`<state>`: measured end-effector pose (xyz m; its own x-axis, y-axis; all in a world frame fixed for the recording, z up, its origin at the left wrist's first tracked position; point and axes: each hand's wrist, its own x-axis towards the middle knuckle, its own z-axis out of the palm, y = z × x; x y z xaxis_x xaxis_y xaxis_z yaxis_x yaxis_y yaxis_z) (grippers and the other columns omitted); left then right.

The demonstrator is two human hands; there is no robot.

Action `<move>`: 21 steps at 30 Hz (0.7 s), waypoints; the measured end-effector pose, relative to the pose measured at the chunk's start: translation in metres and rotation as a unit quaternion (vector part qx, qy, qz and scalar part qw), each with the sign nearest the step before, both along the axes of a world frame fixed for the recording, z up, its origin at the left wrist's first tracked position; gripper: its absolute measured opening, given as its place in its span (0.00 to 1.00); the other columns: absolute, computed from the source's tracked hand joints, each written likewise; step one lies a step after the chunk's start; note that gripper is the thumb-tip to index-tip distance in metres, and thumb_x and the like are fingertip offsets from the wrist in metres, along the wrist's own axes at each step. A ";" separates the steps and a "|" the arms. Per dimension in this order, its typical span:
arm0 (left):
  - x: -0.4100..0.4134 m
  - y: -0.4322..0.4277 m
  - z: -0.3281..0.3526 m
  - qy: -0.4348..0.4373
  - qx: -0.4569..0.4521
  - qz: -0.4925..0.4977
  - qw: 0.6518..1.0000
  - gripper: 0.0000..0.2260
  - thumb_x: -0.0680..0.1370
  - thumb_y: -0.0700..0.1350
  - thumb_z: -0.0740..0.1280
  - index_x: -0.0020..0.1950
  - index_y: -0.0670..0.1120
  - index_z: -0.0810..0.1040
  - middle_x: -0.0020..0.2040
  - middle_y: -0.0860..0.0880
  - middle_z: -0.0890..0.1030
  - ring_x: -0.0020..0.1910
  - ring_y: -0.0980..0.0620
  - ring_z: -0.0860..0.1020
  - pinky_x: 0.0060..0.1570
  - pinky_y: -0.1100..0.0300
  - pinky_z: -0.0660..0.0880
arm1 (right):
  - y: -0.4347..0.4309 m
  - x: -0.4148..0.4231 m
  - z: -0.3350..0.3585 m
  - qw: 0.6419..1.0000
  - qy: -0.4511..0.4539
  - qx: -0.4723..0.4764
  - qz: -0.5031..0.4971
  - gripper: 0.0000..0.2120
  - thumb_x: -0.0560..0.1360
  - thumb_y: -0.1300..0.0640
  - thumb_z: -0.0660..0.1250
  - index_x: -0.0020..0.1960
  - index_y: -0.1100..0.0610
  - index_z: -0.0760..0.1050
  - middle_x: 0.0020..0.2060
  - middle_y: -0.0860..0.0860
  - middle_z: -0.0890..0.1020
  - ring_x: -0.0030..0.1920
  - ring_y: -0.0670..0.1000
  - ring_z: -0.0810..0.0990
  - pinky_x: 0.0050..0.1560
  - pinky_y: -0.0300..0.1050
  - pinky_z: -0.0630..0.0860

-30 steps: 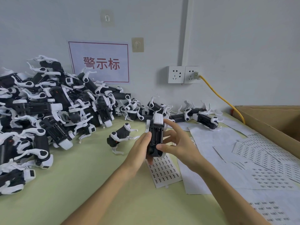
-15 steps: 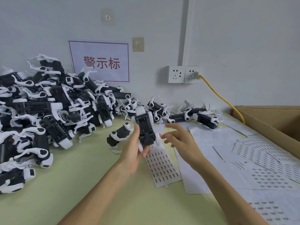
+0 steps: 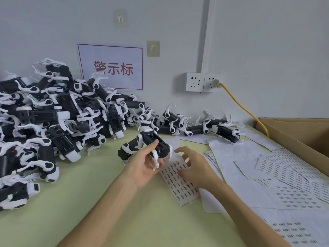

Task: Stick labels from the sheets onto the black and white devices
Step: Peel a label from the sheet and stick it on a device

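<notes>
Gripping the device [image 3: 162, 147] in curled fingers, the left hand [image 3: 144, 166] holds its long axis up-left; right hand [image 3: 195, 166] fingers spread.

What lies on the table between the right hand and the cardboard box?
In the head view, overlapping label sheets and plain white paper lie between the right hand and the cardboard box.

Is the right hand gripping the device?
No, only the left hand grips the device; the right hand is over the label sheet with fingers spread.
</notes>
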<state>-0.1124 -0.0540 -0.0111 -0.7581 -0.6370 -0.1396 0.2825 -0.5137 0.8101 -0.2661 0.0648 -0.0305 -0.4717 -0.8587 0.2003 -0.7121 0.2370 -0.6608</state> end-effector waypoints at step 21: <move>-0.004 0.016 -0.004 0.002 -0.110 -0.078 0.991 0.17 0.70 0.50 0.73 0.57 0.47 0.87 0.59 0.44 0.85 0.55 0.48 0.84 0.63 0.50 0.77 | 0.009 -0.009 0.017 0.966 -0.068 -0.232 -0.091 0.09 0.76 0.56 0.75 0.51 0.43 0.81 0.54 0.41 0.75 0.53 0.40 0.78 0.43 0.30 0.72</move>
<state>-0.1161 -0.0379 -0.0151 -0.8496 -0.5274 -0.0066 0.2173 -0.3615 0.9067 -0.2750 0.0741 -0.0140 -0.6559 -0.5913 0.4692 -0.5849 0.0053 -0.8111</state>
